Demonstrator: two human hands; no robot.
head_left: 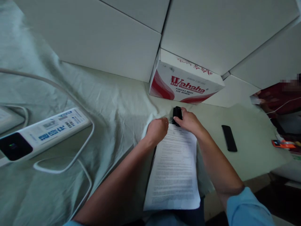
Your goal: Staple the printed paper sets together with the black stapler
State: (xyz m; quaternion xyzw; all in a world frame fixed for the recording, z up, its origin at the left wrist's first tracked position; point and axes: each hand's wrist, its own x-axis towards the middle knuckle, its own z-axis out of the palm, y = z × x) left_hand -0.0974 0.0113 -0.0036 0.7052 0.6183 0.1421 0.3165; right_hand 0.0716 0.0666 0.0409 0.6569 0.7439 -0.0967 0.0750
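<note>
My right hand [189,121] closes over the black stapler [177,115] at the top edge of the printed sheets [175,166]; my left hand [157,130], fingers curled, pins their corner to the cloth-covered desk [113,113]. I should square the thin, smooth pages first, then press straight down.

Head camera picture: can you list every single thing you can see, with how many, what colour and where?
paper: one stack, white with print, centre, near table edge
black object: one, at paper's top edge, under right fingers
box: one, white and red, against wall
phone: one, black, right of paper
power strip: one, white, left
cable: one, white, looping left
cloth: one, pale green, covering table
left hand: one, closed on paper's top left corner
right hand: one, holding black object
</note>
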